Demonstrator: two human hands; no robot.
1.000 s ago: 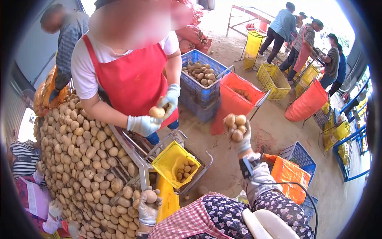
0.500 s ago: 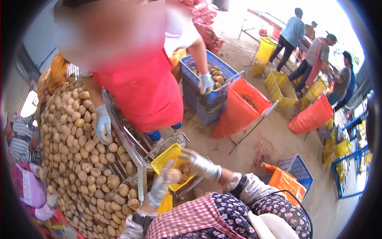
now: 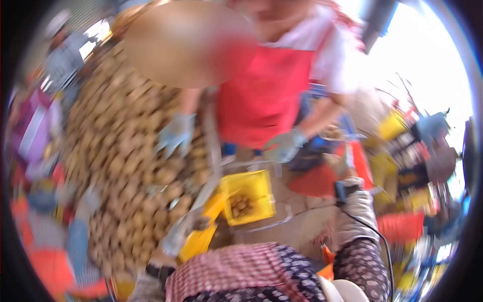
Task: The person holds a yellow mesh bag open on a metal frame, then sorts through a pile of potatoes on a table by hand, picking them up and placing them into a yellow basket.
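My left hand [image 3: 177, 238], in a pale work glove, is closed around a potato [image 3: 202, 223] at the metal edge of the potato heap [image 3: 121, 166]. Beside it on the right, a yellow basket [image 3: 259, 189] holds several small potatoes. My right hand [image 3: 344, 165], also gloved, is stretched far forward in front of the red mesh bag [image 3: 314, 180]. Motion smears its fingers, so I cannot make out whether anything is in them.
Opposite me a person in a red apron [image 3: 261, 95] has one gloved hand [image 3: 177, 133] over the heap and the other [image 3: 286, 146] near the yellow basket. A blue crate [image 3: 314, 98] with potatoes stands behind. Other people are blurred at both sides.
The view has turned and blurred. My right hand has moved from the yellow basket forward toward the red bag. My left hand still holds a potato. The other person's right-side hand has left the blue crate.
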